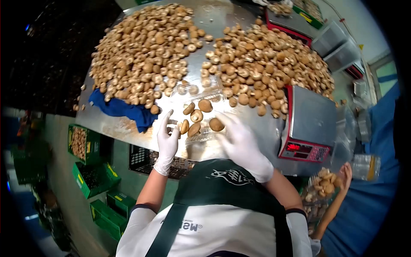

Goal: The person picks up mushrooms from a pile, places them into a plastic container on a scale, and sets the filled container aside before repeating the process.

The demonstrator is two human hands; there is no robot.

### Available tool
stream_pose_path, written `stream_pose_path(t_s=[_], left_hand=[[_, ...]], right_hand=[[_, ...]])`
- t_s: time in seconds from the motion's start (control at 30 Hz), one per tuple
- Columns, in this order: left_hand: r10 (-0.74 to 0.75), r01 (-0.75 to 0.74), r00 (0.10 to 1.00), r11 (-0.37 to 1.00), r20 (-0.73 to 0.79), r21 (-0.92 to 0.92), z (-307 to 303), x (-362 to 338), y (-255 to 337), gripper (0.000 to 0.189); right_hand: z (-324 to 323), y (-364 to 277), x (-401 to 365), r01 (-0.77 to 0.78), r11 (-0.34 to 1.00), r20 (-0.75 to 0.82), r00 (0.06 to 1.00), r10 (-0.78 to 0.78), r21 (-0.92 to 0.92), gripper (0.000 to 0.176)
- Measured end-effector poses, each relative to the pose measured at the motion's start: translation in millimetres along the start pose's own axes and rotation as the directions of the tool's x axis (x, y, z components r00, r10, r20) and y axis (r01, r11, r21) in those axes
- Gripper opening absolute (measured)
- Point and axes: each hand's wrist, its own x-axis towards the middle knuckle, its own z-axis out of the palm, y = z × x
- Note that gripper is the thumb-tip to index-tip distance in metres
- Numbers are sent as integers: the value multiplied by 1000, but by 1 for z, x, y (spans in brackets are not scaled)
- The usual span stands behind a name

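Observation:
A clear plastic clamshell box point(201, 138) lies with its lid point(198, 82) folded back on the metal table in front of me. Several brown mushrooms point(196, 115) sit loosely in its base. My left hand point(168, 140), in a white glove, is at the box's left side, fingers apart, its thumb close beside a tilted mushroom point(184, 127). On the right side, my gloved right hand point(240, 143) reaches in with thumb and forefinger spread either side of a round mushroom cap point(216, 124).
Large mushroom heaps stand at the back left point(141, 51) and back right point(261, 64). A blue cloth point(122, 112) lies left; a red-framed scale point(310, 124) stands right. Green crates point(95, 177) are on the floor. Another person's hand point(345, 175) is beside mushrooms at lower right.

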Motion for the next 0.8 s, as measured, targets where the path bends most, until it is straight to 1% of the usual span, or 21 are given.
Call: stream_pose_path(t_s=[0.03,0.07,0.1,0.13,0.17,0.2,0.23,0.27,0.33,0.37,0.4,0.43,0.47,0.57,0.67,0.7,0.77,0.8], left_hand=[[34,-34,999,995,1,95,7,-2,-2,58],[101,-103,995,982,17,161,11,-4,-12,59],[114,-117,993,986,27,121,18,-2,-28,60],[29,-35,996,997,80,68,24,-6,-23,60],[45,-55,995,991,84,123,28,-7,-34,59],[-19,14,996,998,87,56,37,-14,-29,57],[-38,27,991,995,126,94,38,-17,-34,55],[-89,75,986,993,144,96,43,-21,-33,54],[-161,146,969,985,189,95,44,-28,-49,54],[-219,214,957,976,190,50,49,-35,-52,55],[-241,249,946,968,215,-10,48,-39,-69,57],[-255,269,943,962,213,-37,50,-42,-78,58],[-266,285,941,956,208,-66,52,-44,-87,60],[-261,279,939,959,224,-53,58,-39,-96,62],[-252,274,934,960,254,-53,60,-34,-97,63],[-248,270,933,961,260,-53,60,-33,-99,63],[-230,251,932,967,281,-40,61,-32,-100,63],[-232,252,927,967,295,-31,61,-31,-103,63]], right_hand=[[0,-4,8,12,995,68,998,-6,-94,55],[10,6,10,-74,987,172,980,98,-140,70],[13,11,21,-195,953,305,916,262,-231,70],[35,37,16,-115,924,245,946,214,-364,69],[47,50,7,-177,922,235,934,268,-345,68],[50,57,3,-151,898,178,954,242,-413,68],[53,63,-2,-130,827,140,960,243,-547,70],[59,75,-9,-188,857,114,955,274,-480,67],[53,75,-13,-284,879,198,904,378,-382,63],[55,76,-18,-290,873,201,899,388,-392,58],[57,78,-22,-289,863,208,893,399,-415,52],[65,85,-31,-251,855,204,905,374,-455,48],[74,94,-39,-209,844,201,917,345,-494,44],[84,106,-43,-156,788,152,941,301,-595,37],[76,100,-34,-179,751,251,872,421,-635,51],[77,102,-35,-148,707,211,895,394,-691,41],[95,121,-36,-178,665,142,907,397,-725,25],[94,120,-33,-197,640,103,911,400,-742,17]])
